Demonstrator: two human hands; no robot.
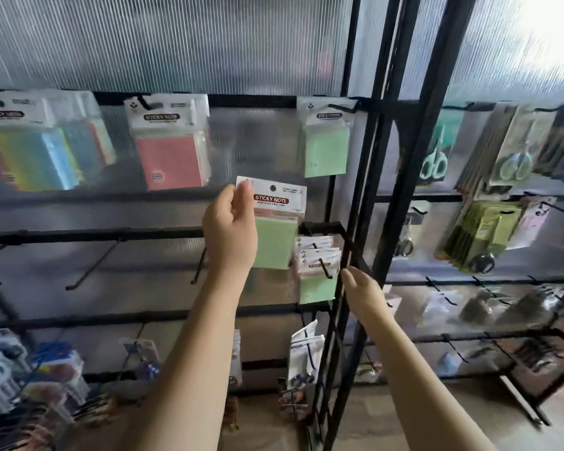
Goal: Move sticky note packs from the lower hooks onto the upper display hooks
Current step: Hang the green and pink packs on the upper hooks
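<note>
My left hand (230,232) grips a green sticky note pack (275,222) by its white header card and holds it up between the two rows of hooks. Several more green packs (318,271) hang on the lower hook (324,266) just to its right. My right hand (360,292) is beside that hook with its fingers pointing at the hook's tip and holds nothing. On the upper rail one green pack (326,141) hangs from the upper hook (344,109), above and to the right of the held pack.
A red pack (171,148) and multicoloured packs (30,148) hang on the upper rail to the left. Bare hooks (92,268) jut from the lower rail at left. A black frame post (368,190) stands just right of the green packs. Scissors (515,151) hang on the right rack.
</note>
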